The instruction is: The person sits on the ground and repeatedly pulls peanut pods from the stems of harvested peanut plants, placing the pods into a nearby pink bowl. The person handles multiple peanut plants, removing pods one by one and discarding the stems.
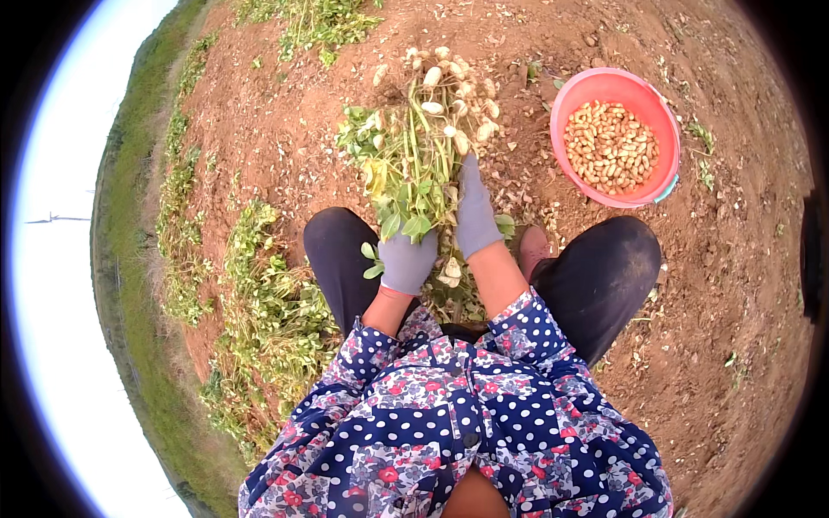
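Left of the pink bucket: peanut plant, left hand closed on its leafy stems; right hand at the pods, pinch not discernible. Judged step: picking pods; next pull likely calls for firm stem hold.

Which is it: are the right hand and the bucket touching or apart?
Apart. The head view shows a strip of soil between the right hand and the bucket.
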Demonstrator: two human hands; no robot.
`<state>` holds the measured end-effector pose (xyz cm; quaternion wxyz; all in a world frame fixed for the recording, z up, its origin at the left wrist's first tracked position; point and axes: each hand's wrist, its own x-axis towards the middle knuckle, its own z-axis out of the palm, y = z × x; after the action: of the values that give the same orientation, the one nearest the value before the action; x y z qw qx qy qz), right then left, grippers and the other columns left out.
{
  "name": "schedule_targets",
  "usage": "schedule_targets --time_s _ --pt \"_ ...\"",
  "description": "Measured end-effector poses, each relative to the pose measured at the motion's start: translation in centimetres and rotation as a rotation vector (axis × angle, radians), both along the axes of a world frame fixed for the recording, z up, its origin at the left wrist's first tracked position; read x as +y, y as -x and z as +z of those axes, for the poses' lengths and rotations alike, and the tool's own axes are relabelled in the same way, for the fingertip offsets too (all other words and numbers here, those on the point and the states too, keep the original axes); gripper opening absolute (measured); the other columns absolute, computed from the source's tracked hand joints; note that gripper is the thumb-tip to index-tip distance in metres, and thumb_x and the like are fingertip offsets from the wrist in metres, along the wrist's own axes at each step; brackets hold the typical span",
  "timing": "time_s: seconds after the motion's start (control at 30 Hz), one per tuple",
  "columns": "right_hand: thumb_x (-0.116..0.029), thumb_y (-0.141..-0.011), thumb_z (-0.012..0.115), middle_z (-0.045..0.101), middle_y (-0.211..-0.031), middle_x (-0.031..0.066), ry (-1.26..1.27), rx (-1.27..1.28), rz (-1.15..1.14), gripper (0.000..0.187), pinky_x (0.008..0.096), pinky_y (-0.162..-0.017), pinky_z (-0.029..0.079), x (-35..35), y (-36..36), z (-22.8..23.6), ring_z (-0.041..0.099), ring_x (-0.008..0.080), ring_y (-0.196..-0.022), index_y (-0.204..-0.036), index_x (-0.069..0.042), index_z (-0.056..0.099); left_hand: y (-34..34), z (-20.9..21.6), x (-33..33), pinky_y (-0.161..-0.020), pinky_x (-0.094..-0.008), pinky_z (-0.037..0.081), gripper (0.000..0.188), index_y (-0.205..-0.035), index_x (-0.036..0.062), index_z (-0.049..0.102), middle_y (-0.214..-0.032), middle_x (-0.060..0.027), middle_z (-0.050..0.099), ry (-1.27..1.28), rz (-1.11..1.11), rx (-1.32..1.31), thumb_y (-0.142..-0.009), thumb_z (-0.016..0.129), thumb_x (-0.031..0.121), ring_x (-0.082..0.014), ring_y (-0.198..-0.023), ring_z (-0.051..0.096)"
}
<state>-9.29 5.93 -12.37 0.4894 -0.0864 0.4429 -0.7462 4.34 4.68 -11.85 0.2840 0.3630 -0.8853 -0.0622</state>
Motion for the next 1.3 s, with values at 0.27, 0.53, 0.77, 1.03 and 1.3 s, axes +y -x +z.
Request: schedule_targets --time_s 0.27,0.53,0.77,1.03,1.3 --pt "-0.049 -0.094 0.054 0.057 -0.127 0.0131 0.091 -0.074 -0.001 0.069 0.0366 -0.097 0.045 2.4 0.6 -1.1 0.057 0.0241 -0.113 -0.139 0.001 0.041 0.9 -2.8 1.5 -0.067 -0.0437 0.051 0.041 -0.114 0.0009 0.061 -0.097 -0.0173 0.064 -0.007 0.087 -0.003 -0.074 0.066 0.011 -0.0363 -0.08 0.062" --pt "-0.034 -0.077 0.071 0.057 -0.119 0.0276 -0.242 0.984 0.049 0.088 0.0474 -0.084 0.05 6.9 -0.8 5.4 0.061 0.0435 -0.101 -0.143 0.007 0.03 -0.4 0.7 5.8 -0.071 -0.0454 0.05 0.038 -0.112 0.0031 0.061 -0.094 -0.0167 0.064 -0.325 -0.11 0.097 -0.078 0.069 0.017 -0.0383 -0.084 0.062" --pt "-0.03 -0.078 0.07 0.053 -0.119 0.0211 0.006 1.442 0.195 0.082 0.0436 -0.074 0.051 10.2 -5.2 4.2 0.061 0.0366 -0.093 -0.142 0.002 0.031 -6.1 8.4 3.9 -0.07 -0.0409 0.055 0.044 -0.115 0.0133 0.065 -0.101 -0.0134 0.067 -0.361 -0.225 -0.366 -0.075 0.073 0.031 -0.0332 -0.085 0.066" --pt "-0.026 -0.084 0.063 0.061 -0.086 0.0107 0.246 1.326 0.349 0.026 0.0423 -0.063 0.052 11.2 -5.5 1.9 0.064 0.03 -0.076 -0.105 -0.011 0.063 -10.1 10.0 3.8 -0.069 -0.04 0.054 0.033 -0.107 0.0111 0.069 -0.096 -0.0114 0.07 -0.486 -0.034 -0.598 -0.077 0.069 0.024 -0.0317 -0.084 0.067" --pt "-0.026 -0.088 0.058 0.061 -0.078 0.0159 -0.174 1.524 0.575 0.03 0.0402 -0.05 0.051 7.6 -3.5 1.4 0.065 0.0314 -0.06 -0.106 -0.002 0.052 -5.2 4.9 3.3 -0.05 -0.0468 0.047 0.027 -0.065 0.0077 0.064 -0.059 -0.0156 0.06 -0.328 0.059 -0.682 -0.08 0.062 0.03 -0.0369 -0.055 0.06"
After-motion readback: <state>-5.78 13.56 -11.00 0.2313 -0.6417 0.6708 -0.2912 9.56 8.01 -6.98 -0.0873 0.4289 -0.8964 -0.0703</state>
